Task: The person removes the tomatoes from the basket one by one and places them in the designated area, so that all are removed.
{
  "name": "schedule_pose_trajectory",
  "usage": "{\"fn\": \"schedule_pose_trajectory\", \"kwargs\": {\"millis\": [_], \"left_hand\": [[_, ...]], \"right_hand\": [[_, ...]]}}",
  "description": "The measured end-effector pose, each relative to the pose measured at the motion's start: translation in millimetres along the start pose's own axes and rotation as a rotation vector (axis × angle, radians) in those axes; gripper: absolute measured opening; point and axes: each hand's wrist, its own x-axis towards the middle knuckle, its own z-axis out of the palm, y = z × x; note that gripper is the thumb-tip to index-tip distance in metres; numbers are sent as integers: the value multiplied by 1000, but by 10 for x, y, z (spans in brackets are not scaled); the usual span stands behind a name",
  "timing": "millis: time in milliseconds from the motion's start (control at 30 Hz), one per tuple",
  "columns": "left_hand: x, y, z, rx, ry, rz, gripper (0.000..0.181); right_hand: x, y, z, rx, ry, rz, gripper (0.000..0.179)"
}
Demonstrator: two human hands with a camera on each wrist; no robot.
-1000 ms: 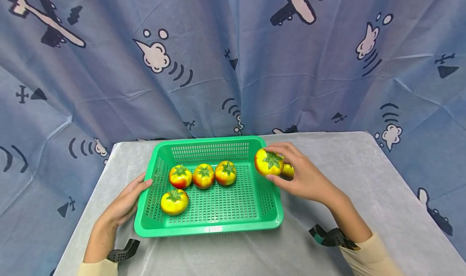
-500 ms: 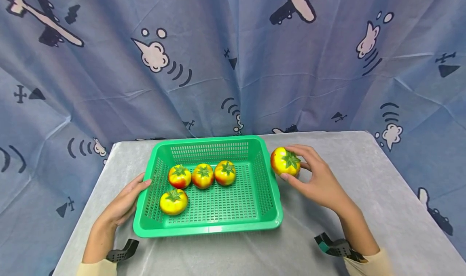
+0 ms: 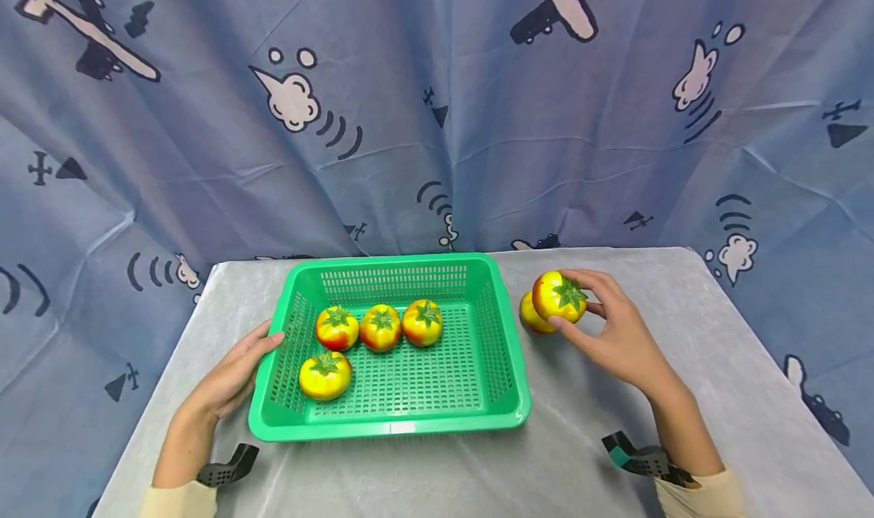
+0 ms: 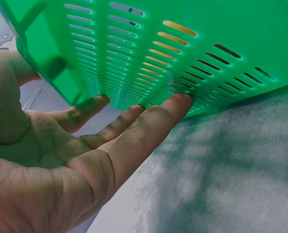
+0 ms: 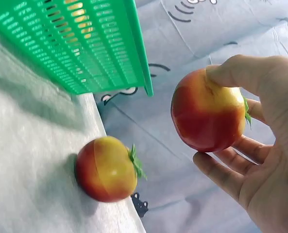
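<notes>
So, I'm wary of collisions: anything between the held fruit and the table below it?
Possibly the loose fruit right of the basket: it sits on the table, partly hidden behind the held fruit in the head view.

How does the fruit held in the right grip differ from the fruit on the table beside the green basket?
The held fruit is in the right grip, off the table; the table fruit rests on the table, beside the basket.
In the head view, the held fruit shows its green leaves, while the table fruit is partly covered by it, its leaves hidden.
Both are round, red and yellow, with green leaves.
</notes>
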Motion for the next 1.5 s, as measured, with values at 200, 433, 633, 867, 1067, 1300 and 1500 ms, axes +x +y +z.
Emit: {"fn": "schedule_pose_trajectory", "kwargs": {"millis": [200, 433, 633, 867, 1067, 1300, 1500], "left_hand": [[2, 20, -3, 7, 11, -13, 70], [6, 26, -3, 8, 13, -11, 70], [23, 13, 18, 15, 26, -13, 70], [52, -5, 43, 35, 23, -24, 70], [48, -5, 37, 40, 27, -27, 70], [8, 5, 10, 18, 29, -26, 71], [15, 26, -1, 34, 37, -57, 71]], "right_hand": [[14, 119, -49, -14, 11, 23, 69], [39, 242, -71, -8, 9, 35, 69], [15, 369, -94, -38, 1, 55, 69], [-63, 495, -123, -62, -13, 81, 68], [-55, 540, -92, -59, -12, 82, 67], [-23, 612, -44, -60, -27, 93, 66], [-4, 717, -56, -85, -30, 113, 65]]}}
